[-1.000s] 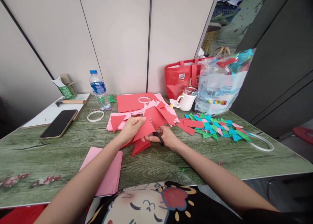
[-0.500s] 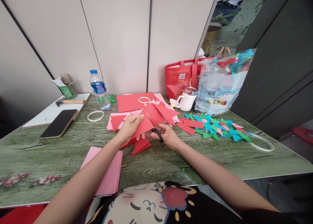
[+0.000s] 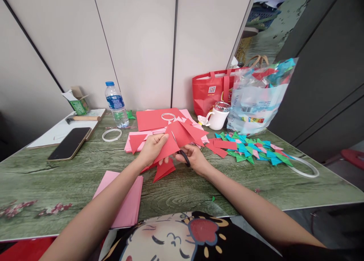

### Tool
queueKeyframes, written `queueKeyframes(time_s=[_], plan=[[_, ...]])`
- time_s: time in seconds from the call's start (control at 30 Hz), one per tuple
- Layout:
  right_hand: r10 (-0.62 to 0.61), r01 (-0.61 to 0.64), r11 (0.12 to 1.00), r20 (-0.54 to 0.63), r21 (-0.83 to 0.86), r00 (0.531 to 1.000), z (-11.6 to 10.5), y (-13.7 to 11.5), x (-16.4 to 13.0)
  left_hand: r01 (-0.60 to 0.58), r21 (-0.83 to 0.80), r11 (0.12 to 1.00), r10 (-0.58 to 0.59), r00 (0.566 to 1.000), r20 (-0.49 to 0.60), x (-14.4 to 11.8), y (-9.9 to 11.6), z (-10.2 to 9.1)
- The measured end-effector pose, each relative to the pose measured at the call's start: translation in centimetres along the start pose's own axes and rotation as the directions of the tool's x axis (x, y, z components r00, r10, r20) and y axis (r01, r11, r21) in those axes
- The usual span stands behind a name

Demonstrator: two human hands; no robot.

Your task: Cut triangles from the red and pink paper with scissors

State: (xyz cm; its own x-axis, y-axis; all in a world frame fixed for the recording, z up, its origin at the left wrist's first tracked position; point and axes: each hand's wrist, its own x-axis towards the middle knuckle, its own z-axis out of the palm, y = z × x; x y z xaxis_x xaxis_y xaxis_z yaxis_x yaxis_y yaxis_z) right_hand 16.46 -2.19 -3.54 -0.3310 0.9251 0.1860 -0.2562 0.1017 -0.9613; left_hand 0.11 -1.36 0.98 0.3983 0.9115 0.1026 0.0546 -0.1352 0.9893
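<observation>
My left hand (image 3: 152, 149) grips a red paper piece (image 3: 170, 147) by its left edge, held a little above the green wood-grain table (image 3: 57, 177). My right hand (image 3: 195, 158) is closed on black-handled scissors (image 3: 182, 154), whose blades run up into the red paper. More red triangles (image 3: 163, 172) lie just below my hands, and a pile of red and pink sheets (image 3: 159, 126) sits behind them.
A stack of pink sheets (image 3: 125, 200) lies near the front edge. A phone (image 3: 69, 143), water bottle (image 3: 116, 105), tape rings (image 3: 111, 135), white mug (image 3: 217, 117), red bag (image 3: 212, 88), plastic bag (image 3: 256, 101) and several folded coloured triangles (image 3: 250, 149) surround the work spot.
The scissors have advanced up into the red paper, and both hands have lifted it slightly towards the far side of the table.
</observation>
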Motion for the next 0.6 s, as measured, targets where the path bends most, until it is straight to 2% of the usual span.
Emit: queueKeyframes(time_s=[0.27,0.6], plan=[[0.024,-0.024,1.0,-0.033,0.0,0.999,-0.17,0.4,0.08,0.008,-0.022,1.0,-0.008,1.0,-0.004,-0.06,0.12,0.19],[-0.017,0.012,0.998,-0.074,-0.063,0.997,-0.21,0.64,0.06,-0.008,-0.031,0.999,0.008,1.0,-0.006,-0.12,0.25,0.36]])
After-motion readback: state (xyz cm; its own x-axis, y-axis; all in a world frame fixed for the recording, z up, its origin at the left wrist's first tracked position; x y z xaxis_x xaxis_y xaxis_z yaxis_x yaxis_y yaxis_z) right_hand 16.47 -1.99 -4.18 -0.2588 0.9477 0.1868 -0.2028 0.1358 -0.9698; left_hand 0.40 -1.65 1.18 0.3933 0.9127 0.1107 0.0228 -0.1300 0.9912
